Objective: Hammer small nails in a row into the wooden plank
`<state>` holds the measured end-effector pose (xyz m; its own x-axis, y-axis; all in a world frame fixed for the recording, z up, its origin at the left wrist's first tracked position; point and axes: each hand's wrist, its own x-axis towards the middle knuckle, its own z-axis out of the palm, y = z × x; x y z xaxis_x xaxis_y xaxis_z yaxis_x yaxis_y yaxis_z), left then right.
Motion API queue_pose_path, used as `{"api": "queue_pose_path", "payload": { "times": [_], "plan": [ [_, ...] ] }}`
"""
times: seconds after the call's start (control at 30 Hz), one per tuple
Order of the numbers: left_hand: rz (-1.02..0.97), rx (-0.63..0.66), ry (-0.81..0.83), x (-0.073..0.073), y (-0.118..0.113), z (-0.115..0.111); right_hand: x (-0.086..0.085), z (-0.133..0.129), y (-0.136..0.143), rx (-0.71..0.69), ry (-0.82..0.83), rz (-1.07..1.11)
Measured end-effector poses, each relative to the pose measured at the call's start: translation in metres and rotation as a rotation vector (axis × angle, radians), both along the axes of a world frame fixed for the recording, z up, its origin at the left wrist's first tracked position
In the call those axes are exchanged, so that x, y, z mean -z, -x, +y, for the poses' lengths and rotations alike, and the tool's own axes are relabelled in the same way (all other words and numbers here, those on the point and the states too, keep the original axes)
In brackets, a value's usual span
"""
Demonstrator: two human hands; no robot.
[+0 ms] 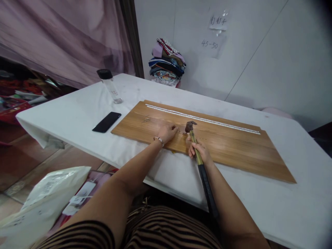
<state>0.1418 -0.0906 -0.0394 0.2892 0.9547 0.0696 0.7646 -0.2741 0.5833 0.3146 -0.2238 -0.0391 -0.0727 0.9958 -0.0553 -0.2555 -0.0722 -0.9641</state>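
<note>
A hammer (198,158) with a rusty head and a yellow and black handle is in my right hand (199,151), whose fingers wrap round the handle near the head. The hammer head is just above the wooden board (241,148). To its left, my left hand (167,132) rests on the board with thumb and forefinger pinched together; whatever is between them is too small to make out. Several thin nails (146,119) lie on the board's left part. A row of small dark dots shows on the wood right of the hammer.
A white measuring strip (202,118) runs along the board's far side. On the white-covered table (77,107), a black phone (107,122) and a clear bottle (111,86) stand left of the board. Folded clothes (167,64) are piled by the wall. A white bag (49,193) is at lower left.
</note>
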Motion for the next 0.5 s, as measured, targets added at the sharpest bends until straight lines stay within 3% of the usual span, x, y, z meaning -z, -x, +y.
{"api": "queue_pose_path", "payload": {
  "times": [0.5],
  "plan": [
    [0.023, 0.004, 0.005, -0.0049, 0.0003, -0.002, 0.0024, 0.0021, -0.0016, -0.019, 0.03, 0.001]
  ]
}}
